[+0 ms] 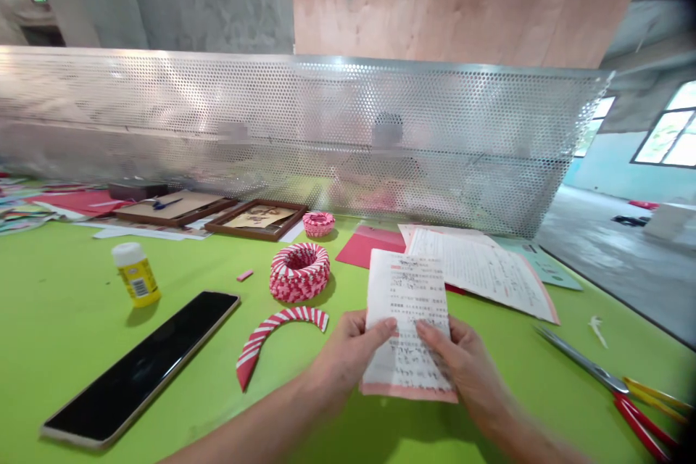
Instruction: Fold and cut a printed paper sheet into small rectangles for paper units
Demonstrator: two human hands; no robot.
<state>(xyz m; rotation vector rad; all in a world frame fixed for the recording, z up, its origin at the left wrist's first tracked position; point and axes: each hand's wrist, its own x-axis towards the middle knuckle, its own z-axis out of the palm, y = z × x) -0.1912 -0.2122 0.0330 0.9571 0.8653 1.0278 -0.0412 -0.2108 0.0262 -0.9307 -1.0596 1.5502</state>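
Observation:
A printed sheet of paper (407, 362) with handwriting and pinkish edges is held upright above the table. My left hand (353, 348) grips its left side, thumb on the front and fingers behind. On the opposite edge, my right hand (462, 362) pinches it the same way. Left of the hands lies a curved strip of folded red-and-white paper pieces (272, 330). Beyond it stands a round red-and-white folded-paper ring (300, 283), with a smaller one (318, 224) farther back. More printed sheets (478, 268) and red paper (367, 245) lie behind the held sheet.
Scissors (603, 377) with red and yellow handles lie at right. A phone (146, 370) and a glue stick (135, 275) are at left. Picture frames (258, 220) sit toward the back, before a perforated metal screen (337, 123). The green tabletop (196, 261) ends at right.

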